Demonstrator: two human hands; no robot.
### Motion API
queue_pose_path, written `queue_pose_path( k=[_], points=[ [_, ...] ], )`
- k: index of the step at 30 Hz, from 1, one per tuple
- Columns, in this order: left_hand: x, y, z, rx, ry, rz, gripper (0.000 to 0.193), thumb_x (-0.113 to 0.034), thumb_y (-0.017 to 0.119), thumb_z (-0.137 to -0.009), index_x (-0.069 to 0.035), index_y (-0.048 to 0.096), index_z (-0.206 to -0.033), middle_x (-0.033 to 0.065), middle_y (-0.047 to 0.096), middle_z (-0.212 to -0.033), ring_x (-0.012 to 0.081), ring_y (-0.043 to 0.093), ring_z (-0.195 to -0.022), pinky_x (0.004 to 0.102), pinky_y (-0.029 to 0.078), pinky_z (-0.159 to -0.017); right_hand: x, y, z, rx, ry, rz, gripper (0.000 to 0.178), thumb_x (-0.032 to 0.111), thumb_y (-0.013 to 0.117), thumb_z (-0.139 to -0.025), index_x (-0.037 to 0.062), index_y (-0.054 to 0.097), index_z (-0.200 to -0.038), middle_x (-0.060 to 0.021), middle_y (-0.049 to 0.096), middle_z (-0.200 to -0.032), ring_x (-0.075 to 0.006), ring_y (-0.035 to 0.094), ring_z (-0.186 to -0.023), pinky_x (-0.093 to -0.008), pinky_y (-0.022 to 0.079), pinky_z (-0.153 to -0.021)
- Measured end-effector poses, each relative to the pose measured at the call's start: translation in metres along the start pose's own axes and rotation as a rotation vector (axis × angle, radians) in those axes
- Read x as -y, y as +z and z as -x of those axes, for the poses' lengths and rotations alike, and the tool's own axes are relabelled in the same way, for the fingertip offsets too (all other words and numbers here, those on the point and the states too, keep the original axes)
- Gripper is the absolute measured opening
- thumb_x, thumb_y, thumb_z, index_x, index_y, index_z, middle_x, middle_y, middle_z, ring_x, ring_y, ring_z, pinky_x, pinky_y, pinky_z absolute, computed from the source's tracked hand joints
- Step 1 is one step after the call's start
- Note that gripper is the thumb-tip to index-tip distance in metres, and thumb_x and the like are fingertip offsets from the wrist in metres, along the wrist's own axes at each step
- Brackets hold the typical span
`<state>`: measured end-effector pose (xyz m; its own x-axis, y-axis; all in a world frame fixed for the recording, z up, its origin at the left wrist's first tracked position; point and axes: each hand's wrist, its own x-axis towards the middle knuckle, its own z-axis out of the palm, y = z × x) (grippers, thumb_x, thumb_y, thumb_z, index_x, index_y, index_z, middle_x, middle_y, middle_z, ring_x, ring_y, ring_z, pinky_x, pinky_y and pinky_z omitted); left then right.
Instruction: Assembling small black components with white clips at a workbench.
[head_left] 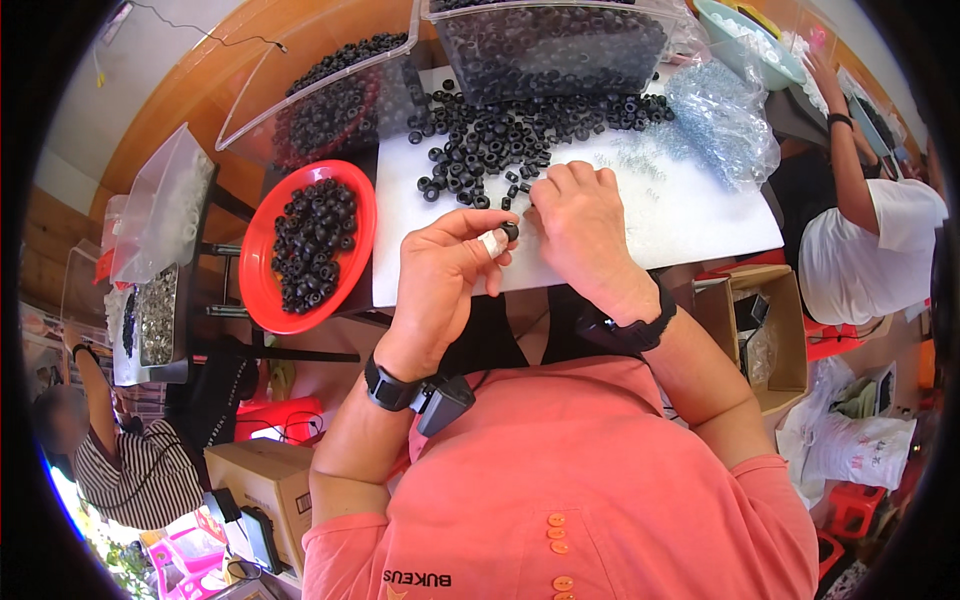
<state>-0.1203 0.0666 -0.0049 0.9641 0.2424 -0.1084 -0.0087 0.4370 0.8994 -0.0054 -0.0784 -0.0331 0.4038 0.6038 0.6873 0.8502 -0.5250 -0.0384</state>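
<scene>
In the head view, comes up from the lower edge with the left hand [445,275], thumb and forefinger pinched on a small black bead [511,231], with white wrapping [495,243] beside it. Brings the right hand [582,225] in close alongside, back uppermost, fingers curled — cannot tell whether anything is gripped, with the fingertips partly hidden. Holds that bead between both hands, over the near part of a white board [715,225].

Faces loose black beads [490,140] just beyond, with a clear left tub [250,120] and a clear rear tub [560,14] crowding the far side. Has a red plate [258,250] of black beads at left, a clear bag [715,120] of pale blue pieces at far right, and a cardboard box [795,385] near the right forearm. Shares the room with a person in a white shirt [870,250] and another in a striped shirt [140,480].

Bears dark, upside-down lettering [417,579] on the coral shirt [570,450] — shows print, too small to make out, on a white plastic bag [865,450] at right.
</scene>
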Motion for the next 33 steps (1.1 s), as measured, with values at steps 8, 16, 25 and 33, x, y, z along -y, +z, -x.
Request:
queue_pose_path(
  k=[8, 16, 25, 33],
  points=[
    [0.008, 0.000, 0.002, 0.028, -0.003, 0.019, 0.023, 0.004, 0.063, -0.094, 0.009, 0.068, -0.115, 0.0146, 0.071, -0.100, 0.0170, 0.065, -0.080, 0.0248, 0.053, -0.058, -0.002, 0.000, 0.000, -0.008, 0.000, -0.071, 0.009, 0.011, 0.071, -0.072, 0.0078, 0.068, -0.080, -0.0077, 0.062, -0.088, -0.0284, 0.059, -0.091, -0.0426, 0.041, -0.077],
    [0.010, 0.002, 0.006, 0.031, 0.038, -0.033, 0.024, 0.002, 0.065, -0.094, 0.006, 0.069, -0.118, 0.0106, 0.070, -0.099, 0.0128, 0.063, -0.080, 0.0243, 0.054, -0.058, -0.002, -0.004, 0.001, -0.009, 0.061, -0.041, 0.009, 0.009, 0.072, -0.071, 0.0094, 0.069, -0.080, -0.0069, 0.062, -0.087, -0.0281, 0.059, -0.089, -0.0426, 0.041, -0.076],
    [0.013, -0.001, 0.008, 0.024, 0.024, -0.046, 0.023, 0.000, 0.066, -0.095, 0.005, 0.070, -0.117, 0.0111, 0.071, -0.096, 0.0127, 0.064, -0.077, 0.0238, 0.053, -0.057, -0.007, 0.002, 0.004, 0.010, 0.040, -0.092, 0.008, 0.010, 0.072, -0.072, 0.0080, 0.069, -0.080, -0.0070, 0.062, -0.088, -0.0277, 0.059, -0.090, -0.0424, 0.042, -0.078],
    [0.009, -0.002, 0.007, 0.032, 0.015, -0.017, 0.025, -0.001, 0.062, -0.097, 0.009, 0.066, -0.119, 0.0161, 0.070, -0.097, 0.0163, 0.065, -0.079, 0.0267, 0.054, -0.059, 0.001, -0.003, 0.000, 0.046, 0.047, 0.011, 0.009, 0.010, 0.072, -0.073, 0.0074, 0.068, -0.082, -0.0073, 0.062, -0.090, -0.0276, 0.059, -0.090, -0.0419, 0.041, -0.076]
  ],
)
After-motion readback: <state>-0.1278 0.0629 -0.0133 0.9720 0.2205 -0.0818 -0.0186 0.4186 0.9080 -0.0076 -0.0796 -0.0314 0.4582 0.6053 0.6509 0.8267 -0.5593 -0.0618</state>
